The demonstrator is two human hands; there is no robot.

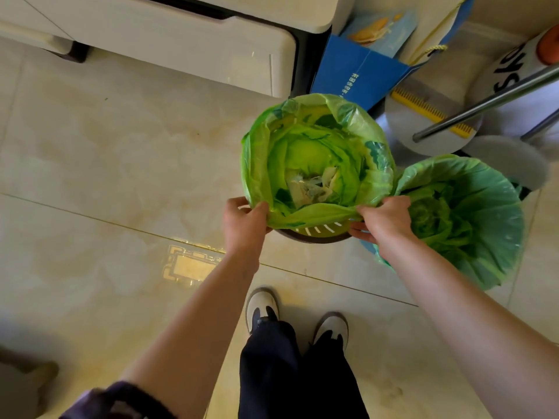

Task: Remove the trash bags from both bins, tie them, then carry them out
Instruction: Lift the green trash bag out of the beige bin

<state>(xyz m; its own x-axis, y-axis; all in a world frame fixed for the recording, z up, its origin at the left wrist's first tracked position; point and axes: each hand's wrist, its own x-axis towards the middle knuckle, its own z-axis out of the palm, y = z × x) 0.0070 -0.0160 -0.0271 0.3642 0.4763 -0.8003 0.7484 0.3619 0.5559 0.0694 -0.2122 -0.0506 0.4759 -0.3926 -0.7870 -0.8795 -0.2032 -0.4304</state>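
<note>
Two bins stand side by side on the tiled floor, each lined with a green trash bag. The left bag (317,152) holds some crumpled paper trash at its bottom. Its near edge is pulled up off the slotted bin rim (317,231). My left hand (246,220) grips that edge on the left side and my right hand (382,220) grips it on the right. The second green bag (472,219) still drapes over its bin, just right of my right hand.
A white cabinet (181,34) stands behind on the left. A blue paper bag (357,71), a dustpan with a yellow comb (432,113) and metal handles (490,101) crowd the space behind the bins. My two shoes (296,316) stand just in front.
</note>
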